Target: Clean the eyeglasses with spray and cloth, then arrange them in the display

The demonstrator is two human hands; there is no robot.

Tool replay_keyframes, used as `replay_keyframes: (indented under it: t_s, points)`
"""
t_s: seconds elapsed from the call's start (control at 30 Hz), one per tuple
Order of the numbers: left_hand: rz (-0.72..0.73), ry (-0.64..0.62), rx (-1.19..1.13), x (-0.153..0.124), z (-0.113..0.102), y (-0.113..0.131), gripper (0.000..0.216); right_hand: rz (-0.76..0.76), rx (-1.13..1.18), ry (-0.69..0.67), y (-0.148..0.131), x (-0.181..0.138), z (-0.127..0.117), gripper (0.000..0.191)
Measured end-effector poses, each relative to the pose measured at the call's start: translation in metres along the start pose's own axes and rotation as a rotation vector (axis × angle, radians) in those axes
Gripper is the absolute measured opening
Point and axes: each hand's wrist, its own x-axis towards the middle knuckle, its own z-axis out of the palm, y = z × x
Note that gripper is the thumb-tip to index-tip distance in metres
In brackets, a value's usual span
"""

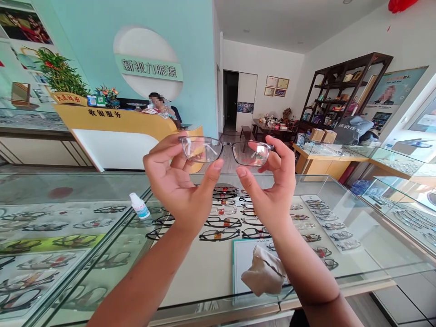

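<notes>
A pair of eyeglasses with a thin dark frame and clear lenses is held up level in front of me, above the glass display case. My left hand grips its left end, with fingers behind the lens and thumb below. The right end is in my right hand, fingers curled round the corner and thumb under the rim. Small reddish marks show on the right lens. Below my right wrist a beige cloth lies crumpled on the glass. To the left of my left hand stands a small white bottle.
Rows of eyeglass frames lie inside the case under the glass. Another glass case adjoins on the left. Beyond are a yellow-and-white counter with a seated person, a dark shelf and more display cases.
</notes>
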Motion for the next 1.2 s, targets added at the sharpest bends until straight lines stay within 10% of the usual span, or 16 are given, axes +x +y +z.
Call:
replay_keyframes:
  t_s: [1.2]
  points:
    - [0.160, 0.059, -0.104, 0.003, 0.004, -0.034, 0.071, -0.245, -0.414, 0.134, 0.013, 0.010, -0.007, 0.060]
